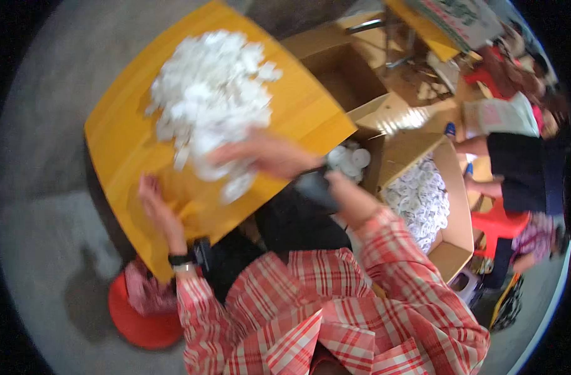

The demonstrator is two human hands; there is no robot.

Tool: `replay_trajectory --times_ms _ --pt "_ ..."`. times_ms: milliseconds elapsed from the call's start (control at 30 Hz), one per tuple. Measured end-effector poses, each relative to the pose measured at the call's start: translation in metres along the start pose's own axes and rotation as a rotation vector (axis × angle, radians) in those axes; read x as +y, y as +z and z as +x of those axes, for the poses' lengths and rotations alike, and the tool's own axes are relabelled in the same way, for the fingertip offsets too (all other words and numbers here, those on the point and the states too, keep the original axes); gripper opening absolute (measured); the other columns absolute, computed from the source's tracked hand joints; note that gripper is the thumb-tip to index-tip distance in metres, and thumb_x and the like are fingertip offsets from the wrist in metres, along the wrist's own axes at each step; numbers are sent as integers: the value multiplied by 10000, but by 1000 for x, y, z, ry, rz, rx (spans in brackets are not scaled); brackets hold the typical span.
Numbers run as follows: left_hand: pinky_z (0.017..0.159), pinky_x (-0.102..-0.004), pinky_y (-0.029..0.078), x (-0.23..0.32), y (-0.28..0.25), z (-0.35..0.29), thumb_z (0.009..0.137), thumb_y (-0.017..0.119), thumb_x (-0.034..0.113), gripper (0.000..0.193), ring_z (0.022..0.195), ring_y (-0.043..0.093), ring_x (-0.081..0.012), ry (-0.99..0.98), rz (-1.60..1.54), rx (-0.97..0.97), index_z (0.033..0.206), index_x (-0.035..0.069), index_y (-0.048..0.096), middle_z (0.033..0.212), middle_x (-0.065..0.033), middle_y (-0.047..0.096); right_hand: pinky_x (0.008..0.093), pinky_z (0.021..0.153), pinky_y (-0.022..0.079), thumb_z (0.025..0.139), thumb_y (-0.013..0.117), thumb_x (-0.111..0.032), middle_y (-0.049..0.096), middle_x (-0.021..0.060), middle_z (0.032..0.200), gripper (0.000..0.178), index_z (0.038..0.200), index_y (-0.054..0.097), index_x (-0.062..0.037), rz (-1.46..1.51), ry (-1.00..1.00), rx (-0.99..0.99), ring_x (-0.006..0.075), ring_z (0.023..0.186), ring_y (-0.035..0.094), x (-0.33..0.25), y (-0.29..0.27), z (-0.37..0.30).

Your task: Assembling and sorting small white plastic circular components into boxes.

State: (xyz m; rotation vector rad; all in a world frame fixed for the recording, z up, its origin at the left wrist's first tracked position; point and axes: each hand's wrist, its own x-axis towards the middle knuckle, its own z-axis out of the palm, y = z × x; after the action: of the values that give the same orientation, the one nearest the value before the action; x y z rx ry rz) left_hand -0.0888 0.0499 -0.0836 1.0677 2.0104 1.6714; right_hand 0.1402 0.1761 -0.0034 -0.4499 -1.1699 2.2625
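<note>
– Reaching over the near side of the white pieces point(213, 81), the right hand point(260, 153) is blurred. Its fingers point left, at the lower end of the heap. Grip?

– Cannot tell. Loose white pieces show just under and below the fingers, but whether any are pinched is lost in the blur.

– And the left hand point(160, 203)?

– Fingers extended, palm facing the heap; nothing seen in it. It is at the near left part of the yellow table point(120, 140), below the heap and apart from it. Contact with the tabletop: cannot tell.

– Location of the pieces?

– Main heap on the far half of the table, tapering toward the right hand. A few lie separate at its right edge.

– Surroundings?

– Right of the table, an open cardboard box point(457, 219) holds many white ring-like pieces point(420, 200). More white discs point(349, 161) are between that box and the table. Beyond, a second open carton point(313, 40).

– Lower left?

– A red stool point(141, 325) with pink checked cloth point(148, 290) on it.

– Far right?

– Another person in dark shorts point(517, 172), near a pale sack point(501, 115).
</note>
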Motion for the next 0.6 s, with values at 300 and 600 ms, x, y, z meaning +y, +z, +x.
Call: replay_trajectory --times_ms 300,600 --pt "990 -426 285 26 -24 2 901 273 516 652 1214 325 -304 -123 -559 161 1364 61 214 1339 -186 281 325 706 486 566 745 -234 635 103 845 449 946 581 -61 -481 62 189 213 819 610 135 101 123" --pt "931 -373 348 31 -29 29 910 312 477 592 1127 435 -261 -14 -185 122 1314 45 319 1278 -150 391 412 729 449 638 641 -212 532 249 928 563 1132 428 -43 -1061 60 158 377 892 543 119 127 140"
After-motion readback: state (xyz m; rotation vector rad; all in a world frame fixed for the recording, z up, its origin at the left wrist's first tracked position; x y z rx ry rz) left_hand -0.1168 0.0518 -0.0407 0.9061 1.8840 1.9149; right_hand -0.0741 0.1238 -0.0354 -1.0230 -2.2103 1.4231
